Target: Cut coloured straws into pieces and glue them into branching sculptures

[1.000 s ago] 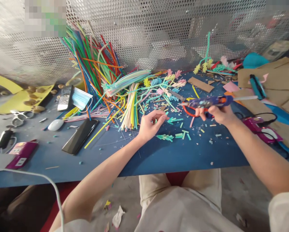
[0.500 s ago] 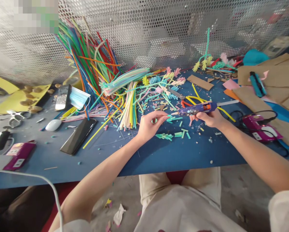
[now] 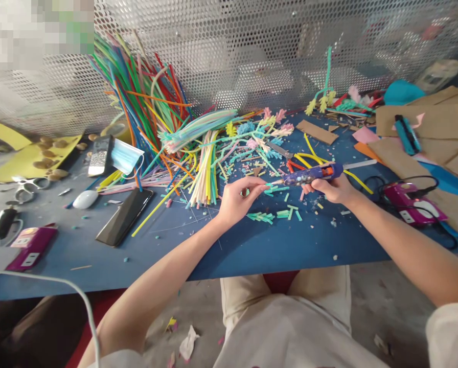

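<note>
My right hand [image 3: 330,188] is wrapped round a purple hot glue gun [image 3: 309,175], a white glue stick [image 3: 361,163] poking out of its back end. The gun's nozzle points left, at the fingertips of my left hand [image 3: 241,198]. Those fingers pinch a small teal piece of pipe cleaner [image 3: 268,185], most of it hidden by the fingers; the nozzle is at or very near it. Just below lie short cut green pipe cleaner pieces [image 3: 289,212] and a leafy green cluster [image 3: 260,217] on the blue table [image 3: 252,250].
Bundled pipe cleaners [image 3: 206,174] and finished fuzzy sprigs [image 3: 252,140] lie behind my hands. A phone [image 3: 124,217], a mouse [image 3: 85,199] and a purple power strip [image 3: 33,248] are at left. Cardboard [image 3: 420,122] and another corded purple power strip [image 3: 413,204] are at right. Perforated metal [image 3: 252,51] stands behind.
The glue gun's nozzle has shifted very slightly left towards the pinched piece. Both hands otherwise keep their hold and place; the view has moved a little.
</note>
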{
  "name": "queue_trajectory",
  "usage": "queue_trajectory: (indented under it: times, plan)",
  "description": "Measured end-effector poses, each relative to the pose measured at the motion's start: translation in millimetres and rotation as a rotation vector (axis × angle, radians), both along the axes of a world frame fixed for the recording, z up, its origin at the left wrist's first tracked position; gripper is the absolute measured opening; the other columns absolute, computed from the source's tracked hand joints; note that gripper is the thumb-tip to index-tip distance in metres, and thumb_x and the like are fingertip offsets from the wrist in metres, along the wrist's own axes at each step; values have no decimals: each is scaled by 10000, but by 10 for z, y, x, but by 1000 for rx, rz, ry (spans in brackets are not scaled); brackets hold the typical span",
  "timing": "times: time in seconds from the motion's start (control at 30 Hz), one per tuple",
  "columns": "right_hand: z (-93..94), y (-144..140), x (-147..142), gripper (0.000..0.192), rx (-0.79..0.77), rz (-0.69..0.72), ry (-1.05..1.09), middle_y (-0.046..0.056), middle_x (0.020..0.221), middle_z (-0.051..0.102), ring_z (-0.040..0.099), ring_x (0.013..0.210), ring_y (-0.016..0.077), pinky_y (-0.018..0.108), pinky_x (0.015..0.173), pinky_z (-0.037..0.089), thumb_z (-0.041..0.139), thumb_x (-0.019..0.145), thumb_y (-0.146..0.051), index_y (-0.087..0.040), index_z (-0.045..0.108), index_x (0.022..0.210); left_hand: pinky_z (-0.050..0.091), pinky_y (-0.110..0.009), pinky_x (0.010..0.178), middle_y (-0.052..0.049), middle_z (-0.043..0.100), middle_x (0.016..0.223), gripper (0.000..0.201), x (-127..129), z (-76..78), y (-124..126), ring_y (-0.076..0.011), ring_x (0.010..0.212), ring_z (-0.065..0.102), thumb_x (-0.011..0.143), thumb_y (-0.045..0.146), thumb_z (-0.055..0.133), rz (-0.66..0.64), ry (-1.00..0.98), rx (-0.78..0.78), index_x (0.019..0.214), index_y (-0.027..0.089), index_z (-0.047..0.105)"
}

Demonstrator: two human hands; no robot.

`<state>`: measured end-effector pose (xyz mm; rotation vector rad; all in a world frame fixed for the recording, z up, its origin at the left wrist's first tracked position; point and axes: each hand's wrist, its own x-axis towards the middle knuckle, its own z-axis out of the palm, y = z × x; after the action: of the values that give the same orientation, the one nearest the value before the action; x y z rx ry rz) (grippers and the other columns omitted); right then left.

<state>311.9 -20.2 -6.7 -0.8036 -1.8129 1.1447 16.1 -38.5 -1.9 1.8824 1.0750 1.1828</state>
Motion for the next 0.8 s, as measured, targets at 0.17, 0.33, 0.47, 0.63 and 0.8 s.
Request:
queue_trajectory:
  times: [0.17, 0.33, 0.47, 0.63, 0.8]
  plan:
    - [23, -4, -5, 420, 0, -17, -53, 32, 664, 657, 640, 626, 204, 406, 638, 641, 693, 922, -601, -248, 673, 695, 421, -254, 593, -42, 802, 887, 313, 2, 18, -3, -131, 704, 678, 982, 501, 697, -8, -10, -7, 956, 206, 800]
    - [-18, 11, 20, 415, -12, -24, -31, 28, 656, 645, 627, 619, 207, 425, 609, 652, 719, 897, -611, -251, 668, 698, 436, -262, 591, -51, 806, 896, 340, -2, 12, -7, -145, 716, 693, 975, 530, 694, -6, -8, -16, 963, 206, 798]
    - [-26, 14, 25, 409, 5, -17, -28, 29, 651, 642, 631, 620, 209, 425, 620, 644, 713, 915, -592, -248, 663, 699, 436, -263, 593, -55, 809, 899, 333, 1, 9, -14, -145, 713, 689, 981, 520, 690, -5, -7, -19, 968, 203, 795]
    - [-34, 24, 27, 414, 6, -5, -32, 26, 648, 641, 632, 615, 209, 429, 628, 646, 706, 916, -597, -244, 650, 706, 431, -258, 595, -54, 810, 903, 327, 4, 7, -16, -136, 694, 667, 982, 513, 690, -6, -11, -24, 958, 204, 795]
    - [-19, 14, 22, 432, -1, -21, -45, 17, 631, 630, 631, 605, 202, 407, 622, 641, 701, 915, -613, -251, 646, 687, 434, -261, 600, -56, 811, 913, 336, 0, 4, -11, -139, 695, 666, 984, 521, 684, -18, -2, -34, 968, 204, 795]
